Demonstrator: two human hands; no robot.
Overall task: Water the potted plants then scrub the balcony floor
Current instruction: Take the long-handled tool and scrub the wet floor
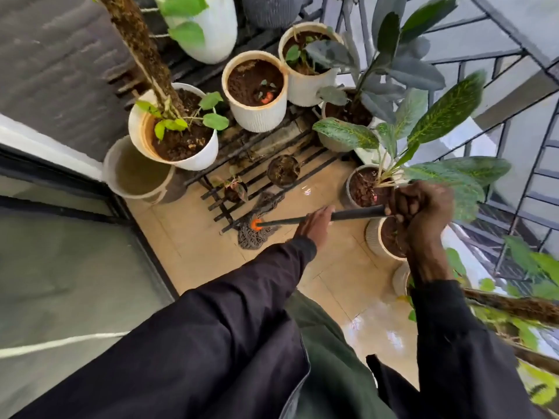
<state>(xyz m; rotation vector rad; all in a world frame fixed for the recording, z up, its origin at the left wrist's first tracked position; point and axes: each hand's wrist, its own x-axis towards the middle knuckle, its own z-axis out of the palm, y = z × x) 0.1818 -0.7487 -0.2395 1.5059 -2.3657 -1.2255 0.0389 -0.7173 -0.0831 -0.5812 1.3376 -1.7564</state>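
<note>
The frame edges smear and bend w/ the wide lens, so the leaves at lower right and the railing [514, 140] are hard to read. The top end of the mop handle [354, 215] is buried in the right hand [420, 207]. That wrist also covers part of a ribbed white pot [372, 235] on the floor. Part of the mop head [255, 237] slips under the bottom rail of the black metal plant rack [272, 164], so its full spread can't be seen.

Right hand — a tight fist round the handle, knuckles up, fingers pressed together, held in front of the spotted-leaf plant's pot [350, 189]. The left hand [314, 225] sits lower down the pole, arm stretched out in a dark sleeve [242, 297]. Its fingers are close together and curled over the pole; fingertips not visible.

Mop — thin dark pole, orange collar [256, 224], grey stringy head lying flat on the tan tiled balcony floor [187, 237], right at the rack's foot. The tiles look glossy near the person's legs. White pots [257, 119] w/ dark soil stand on the rack, and a bucket [136, 173] of murky water sits beside it.
</note>
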